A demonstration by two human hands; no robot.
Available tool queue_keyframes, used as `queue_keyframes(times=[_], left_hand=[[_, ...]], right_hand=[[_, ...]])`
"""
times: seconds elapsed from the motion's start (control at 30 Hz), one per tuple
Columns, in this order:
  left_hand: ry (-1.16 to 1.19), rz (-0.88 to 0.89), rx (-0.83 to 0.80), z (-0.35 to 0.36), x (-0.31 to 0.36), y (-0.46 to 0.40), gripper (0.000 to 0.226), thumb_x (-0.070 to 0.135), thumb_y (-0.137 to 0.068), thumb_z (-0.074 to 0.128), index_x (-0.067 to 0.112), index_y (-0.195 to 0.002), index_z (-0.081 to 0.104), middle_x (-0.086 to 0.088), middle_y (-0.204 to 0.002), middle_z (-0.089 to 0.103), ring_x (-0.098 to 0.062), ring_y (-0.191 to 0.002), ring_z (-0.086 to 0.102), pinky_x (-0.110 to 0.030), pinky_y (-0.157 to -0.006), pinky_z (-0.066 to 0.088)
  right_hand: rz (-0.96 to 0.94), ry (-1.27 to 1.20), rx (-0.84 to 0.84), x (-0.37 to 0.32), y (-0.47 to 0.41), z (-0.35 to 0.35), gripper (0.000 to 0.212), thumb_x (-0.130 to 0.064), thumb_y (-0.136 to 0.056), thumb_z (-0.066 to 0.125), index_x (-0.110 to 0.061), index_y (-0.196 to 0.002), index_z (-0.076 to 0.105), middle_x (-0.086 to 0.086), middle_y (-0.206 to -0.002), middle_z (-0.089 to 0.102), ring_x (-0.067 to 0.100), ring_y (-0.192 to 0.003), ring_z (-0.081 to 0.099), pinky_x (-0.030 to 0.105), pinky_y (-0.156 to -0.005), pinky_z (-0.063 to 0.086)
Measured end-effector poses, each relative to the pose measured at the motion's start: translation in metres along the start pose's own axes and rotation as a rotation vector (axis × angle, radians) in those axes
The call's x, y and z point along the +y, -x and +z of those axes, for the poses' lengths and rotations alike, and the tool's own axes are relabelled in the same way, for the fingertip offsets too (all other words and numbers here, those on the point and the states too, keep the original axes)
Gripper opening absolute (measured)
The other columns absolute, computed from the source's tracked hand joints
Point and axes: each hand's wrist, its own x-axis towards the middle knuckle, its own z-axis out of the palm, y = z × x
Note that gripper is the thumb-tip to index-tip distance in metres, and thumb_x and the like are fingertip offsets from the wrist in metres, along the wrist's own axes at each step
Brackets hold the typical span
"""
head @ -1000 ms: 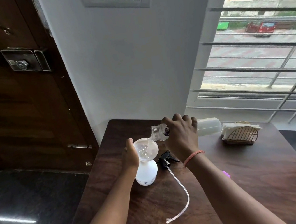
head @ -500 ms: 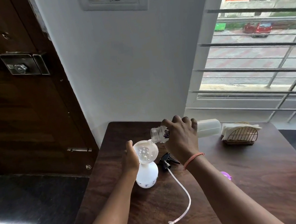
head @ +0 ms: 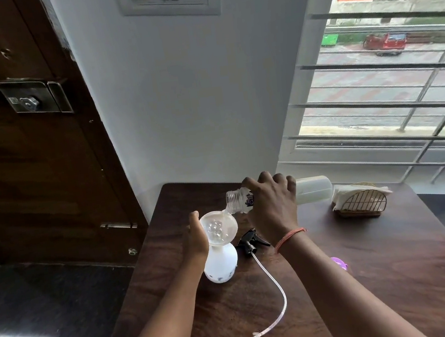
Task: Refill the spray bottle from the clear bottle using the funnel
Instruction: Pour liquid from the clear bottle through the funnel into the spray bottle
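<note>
A white spray bottle (head: 220,264) stands on the dark wooden table (head: 399,272) with a clear funnel (head: 219,227) in its neck. My left hand (head: 196,236) is wrapped around the funnel's left side and the bottle neck. My right hand (head: 272,204) grips the clear bottle (head: 313,189), which lies almost level with its open mouth over the funnel's rim. Water runs from the mouth into the funnel, where bubbles show. The black spray head (head: 250,239) with its long clear tube (head: 276,288) lies on the table just right of the spray bottle.
A wire napkin holder (head: 361,202) with white napkins stands at the back right. A purple cap (head: 339,261) peeks out behind my right forearm. The wall and a barred window rise behind the table; a wooden door is at the left.
Both hands hold as before. The pour goes on, with bubbles still in the funnel. Only my head has shifted slightly.
</note>
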Motion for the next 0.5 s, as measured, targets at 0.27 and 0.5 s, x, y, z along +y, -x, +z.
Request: queue_keyframes(times=[0.27,0.5], left_hand=[[0.032,-0.021,-0.003,-0.0007,-0.0017,-0.0032,0.050,0.041,-0.098,0.029,0.010,-0.131,0.050,-0.015,-0.136,0.050,-0.027,-0.126,0.046,-0.035,-0.101,0.035],[-0.006,-0.003,-0.013,-0.0011,-0.0029,-0.0033,0.050,0.040,-0.099,0.025,0.013,-0.137,0.044,-0.013,-0.142,0.045,-0.028,-0.130,0.042,-0.037,-0.105,0.033]], right_hand=[[0.000,0.020,0.000,-0.0016,-0.0030,0.0013,0.050,-0.009,-0.056,0.059,-0.032,-0.100,0.061,0.001,-0.091,0.056,0.031,-0.091,0.049,0.048,-0.097,0.032],[0.008,0.021,0.023,-0.0014,-0.0037,0.0035,0.049,-0.010,-0.055,0.063,-0.032,-0.099,0.062,0.001,-0.088,0.057,0.031,-0.089,0.050,0.047,-0.095,0.033]])
